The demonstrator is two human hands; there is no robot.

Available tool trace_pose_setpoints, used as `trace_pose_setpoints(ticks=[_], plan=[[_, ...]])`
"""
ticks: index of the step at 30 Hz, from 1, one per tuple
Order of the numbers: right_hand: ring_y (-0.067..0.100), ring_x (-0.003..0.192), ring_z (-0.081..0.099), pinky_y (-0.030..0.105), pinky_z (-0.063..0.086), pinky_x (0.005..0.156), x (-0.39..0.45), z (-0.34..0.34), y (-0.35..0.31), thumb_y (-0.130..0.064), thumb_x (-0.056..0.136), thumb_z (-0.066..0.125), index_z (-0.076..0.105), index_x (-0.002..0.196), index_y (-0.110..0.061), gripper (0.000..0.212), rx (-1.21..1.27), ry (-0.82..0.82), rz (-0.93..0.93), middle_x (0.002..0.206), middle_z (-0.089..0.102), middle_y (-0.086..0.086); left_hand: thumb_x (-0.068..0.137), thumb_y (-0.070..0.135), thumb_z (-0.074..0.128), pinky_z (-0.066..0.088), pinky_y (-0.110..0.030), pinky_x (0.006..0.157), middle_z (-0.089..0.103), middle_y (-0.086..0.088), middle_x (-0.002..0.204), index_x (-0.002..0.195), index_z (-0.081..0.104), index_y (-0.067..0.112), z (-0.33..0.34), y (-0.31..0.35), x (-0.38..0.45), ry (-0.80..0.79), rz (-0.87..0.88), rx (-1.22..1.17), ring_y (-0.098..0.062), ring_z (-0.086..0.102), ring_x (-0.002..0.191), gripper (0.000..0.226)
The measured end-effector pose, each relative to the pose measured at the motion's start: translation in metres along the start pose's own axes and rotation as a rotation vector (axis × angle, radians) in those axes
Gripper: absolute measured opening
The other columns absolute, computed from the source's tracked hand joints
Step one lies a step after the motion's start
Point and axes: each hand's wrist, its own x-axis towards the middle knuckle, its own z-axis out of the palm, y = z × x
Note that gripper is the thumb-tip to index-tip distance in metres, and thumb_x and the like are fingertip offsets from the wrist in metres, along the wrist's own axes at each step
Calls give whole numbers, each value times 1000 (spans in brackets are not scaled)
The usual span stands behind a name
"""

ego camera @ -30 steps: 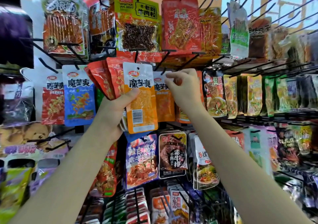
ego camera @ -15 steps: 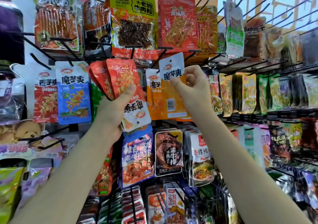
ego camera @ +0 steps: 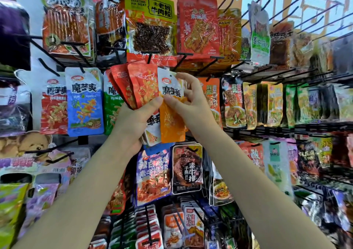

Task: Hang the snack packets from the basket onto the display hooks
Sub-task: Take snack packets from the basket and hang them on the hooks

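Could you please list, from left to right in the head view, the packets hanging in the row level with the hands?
Red packet → blue packet → green packet → red bundle in left hand → orange packet in right hand.

Orange packet (ego camera: pixel 172 120): flat pouch, white header with a red logo and dark characters, orange body. Upright, slightly tilted, pinched at header and upper body. Lies just right of the red packet bundle (ego camera: pixel 133 86), touching it. Bundle: several red-orange pouches fanned upward, white-ended pouches projecting below. Display hook (ego camera: pixel 179 62): black prong directly above the orange packet's header; header not threaded on it.
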Motion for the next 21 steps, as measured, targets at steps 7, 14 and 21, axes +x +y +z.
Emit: trace_pose_setpoints(ticks=[7,14,21], plan=[[35,96,66,55,57,86,18,-28,3,-22,91,72,67,112,-42,29,-46,187,-13,120,68,1,87,22,71,63,-42,70,78,-11,98,119,68,2,-6,3,1,-30,-146,-39,-27,76,77,39],[5,123,51,38,45,106,38,-25,6,-23,94,71,67,125,-25,32,-179,188,-6,112,57,-30,71,32,74,62,-43,75,75,-16,108,122,67,0,-9,4,3,-60,-194,-61,-32,74,88,61],[14,115,52,37,45,104,40,-20,13,-23,94,71,68,128,-20,35,-347,149,74,123,59,-6,72,25,73,62,-40,70,77,-11,93,104,71,6,-16,4,4,-127,-146,-43,-32,75,81,37]])
